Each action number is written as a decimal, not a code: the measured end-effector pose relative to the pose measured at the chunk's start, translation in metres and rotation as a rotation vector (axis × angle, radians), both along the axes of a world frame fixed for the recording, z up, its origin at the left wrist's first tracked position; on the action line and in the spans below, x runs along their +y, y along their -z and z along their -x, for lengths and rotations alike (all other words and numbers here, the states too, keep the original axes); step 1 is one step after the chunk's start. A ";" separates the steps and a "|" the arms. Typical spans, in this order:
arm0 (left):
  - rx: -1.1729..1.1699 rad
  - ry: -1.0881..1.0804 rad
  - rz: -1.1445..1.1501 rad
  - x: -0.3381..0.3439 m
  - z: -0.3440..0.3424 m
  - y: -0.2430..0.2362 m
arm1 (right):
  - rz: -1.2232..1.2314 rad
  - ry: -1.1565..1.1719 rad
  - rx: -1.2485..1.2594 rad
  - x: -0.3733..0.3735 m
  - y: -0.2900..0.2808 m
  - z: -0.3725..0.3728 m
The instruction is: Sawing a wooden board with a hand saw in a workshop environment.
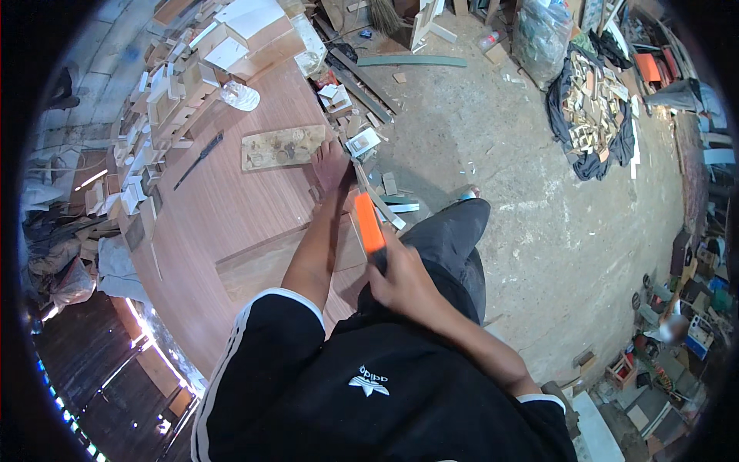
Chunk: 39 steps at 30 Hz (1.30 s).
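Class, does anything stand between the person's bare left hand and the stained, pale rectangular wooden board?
Nothing visible does: the left hand is at the right end of the board, its fingers overlapping that end in this view.

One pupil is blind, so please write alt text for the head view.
A person's right hand grips an orange tool near a table; the left hand is by a stained board on top. Scraps lie on a cloth on the floor.
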<state>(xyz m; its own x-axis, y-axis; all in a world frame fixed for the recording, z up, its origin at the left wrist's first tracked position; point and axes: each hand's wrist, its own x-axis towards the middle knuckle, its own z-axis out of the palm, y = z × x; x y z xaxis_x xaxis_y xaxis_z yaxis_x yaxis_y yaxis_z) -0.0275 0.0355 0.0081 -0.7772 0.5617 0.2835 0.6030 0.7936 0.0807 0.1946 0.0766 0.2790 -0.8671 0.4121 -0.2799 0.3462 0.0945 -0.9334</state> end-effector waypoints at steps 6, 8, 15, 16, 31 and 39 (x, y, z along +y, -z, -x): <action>0.028 0.059 -0.054 -0.005 0.008 0.015 | 0.041 0.023 -0.023 -0.002 0.012 -0.015; 0.060 0.078 -0.055 0.003 0.005 0.019 | -0.049 0.057 -0.012 0.004 0.060 0.007; 0.021 -0.003 0.065 -0.006 0.013 0.029 | -0.026 0.059 0.054 -0.004 0.052 0.013; 0.056 0.033 -0.069 0.004 0.000 0.021 | 0.010 0.027 -0.030 -0.002 0.033 0.001; -0.089 0.062 -0.069 0.017 -0.005 0.001 | -0.101 0.119 0.008 0.019 0.089 0.054; -0.086 -0.008 -0.012 0.001 0.001 0.008 | 0.148 0.030 -0.108 0.013 -0.025 -0.004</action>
